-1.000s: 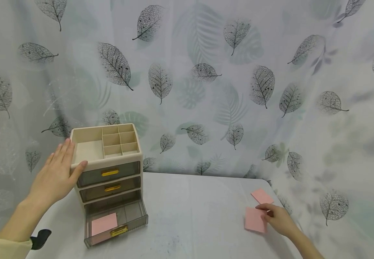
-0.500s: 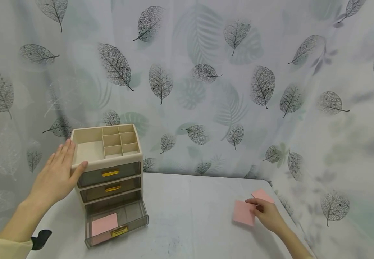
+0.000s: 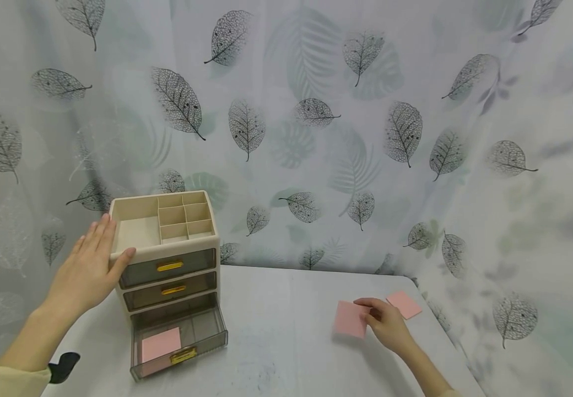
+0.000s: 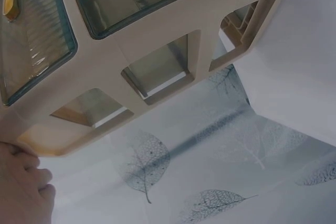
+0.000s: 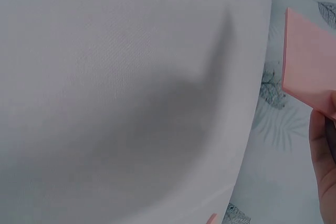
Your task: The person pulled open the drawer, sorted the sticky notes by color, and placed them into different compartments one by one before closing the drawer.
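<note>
My right hand (image 3: 387,326) pinches a pink sticky note pad (image 3: 350,318) by its right side, above the white table. In the right wrist view the pad (image 5: 310,61) shows a thin edge, with the fingers (image 5: 320,145) at its lower side. Against the left side of a cream drawer organizer (image 3: 167,252) rests my left hand (image 3: 82,270), fingers straight and thumb on the front corner. Its bottom drawer (image 3: 202,325) is pulled out, with a pink pad (image 3: 160,342) lying inside. Another pink pad (image 3: 404,305) lies on the table behind my right hand.
The white table (image 3: 276,331) stretches between the organizer and my right hand. A leaf-print curtain (image 3: 286,138) hangs behind and on both sides. Two upper drawers with gold handles (image 3: 169,266) are closed. A black object (image 3: 63,368) shows by the left wrist.
My right hand has lifted the pink pad and carried it left, away from the pad at the back right. The left hand stays on the organizer.
</note>
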